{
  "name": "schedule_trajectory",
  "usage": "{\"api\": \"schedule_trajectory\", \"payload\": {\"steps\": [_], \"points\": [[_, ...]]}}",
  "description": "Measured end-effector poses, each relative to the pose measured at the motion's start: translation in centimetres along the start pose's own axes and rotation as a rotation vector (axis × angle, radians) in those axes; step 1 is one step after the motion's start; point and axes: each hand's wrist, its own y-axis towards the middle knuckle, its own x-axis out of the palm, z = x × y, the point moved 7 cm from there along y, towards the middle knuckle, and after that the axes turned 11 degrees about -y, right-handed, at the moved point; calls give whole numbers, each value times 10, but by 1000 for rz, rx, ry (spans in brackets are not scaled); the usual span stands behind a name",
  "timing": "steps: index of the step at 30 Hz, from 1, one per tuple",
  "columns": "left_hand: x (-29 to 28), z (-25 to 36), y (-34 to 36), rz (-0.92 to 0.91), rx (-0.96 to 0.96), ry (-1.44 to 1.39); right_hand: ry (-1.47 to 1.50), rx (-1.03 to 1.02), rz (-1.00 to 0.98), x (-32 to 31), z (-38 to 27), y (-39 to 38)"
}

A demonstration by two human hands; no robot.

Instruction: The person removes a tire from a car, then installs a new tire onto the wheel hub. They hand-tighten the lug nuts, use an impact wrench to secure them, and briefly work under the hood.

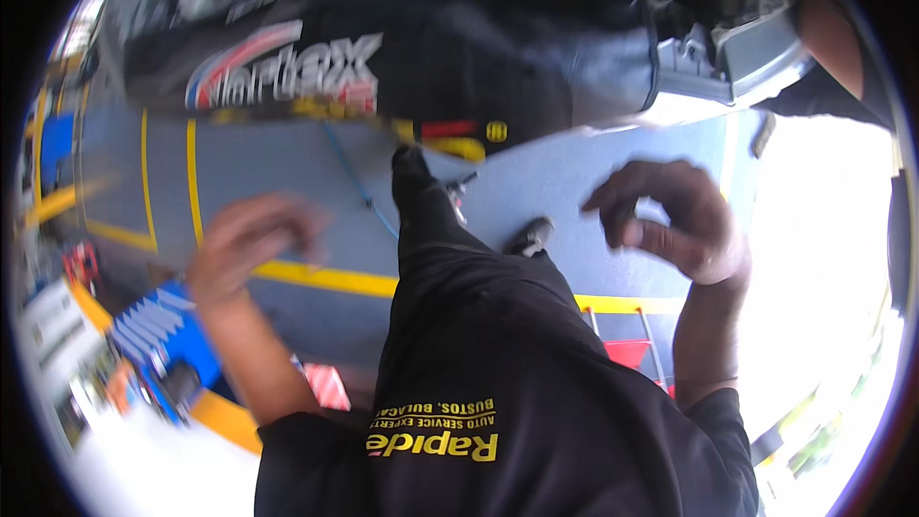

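My left hand (pixel 254 239) hangs in the air over the floor, its loosely curled fingers blurred by motion. Nothing shows in it. At the right my right hand (pixel 670 220) is raised with bent fingers and the thumb apart, and a gap is visible between them. Its fingers look dark and smudged. Neither hand touches anything. Beyond both hands, a black fender cover (pixel 536 67) with printed lettering drapes over the front of a car. A headlight (pixel 761 57) shows at the cover's right end.
Another person's arm (pixel 831 33) is at the car's far right. Yellow lines (pixel 325 278) cross the grey floor (pixel 316 182), where a thin blue hose (pixel 359 187) lies. A blue box-like object (pixel 177 330) stands at left, and a red-and-metal frame (pixel 627 352) stands near my right forearm.
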Motion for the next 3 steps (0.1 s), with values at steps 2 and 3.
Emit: {"api": "schedule_trajectory", "payload": {"steps": [2, 3], "points": [[54, -104, -4, 98, -545, 63, 258, 239, -306, 39, 50, -49], [67, -107, -29, 144, -548, 62, 148, 359, -347, 52, 75, -68]]}}
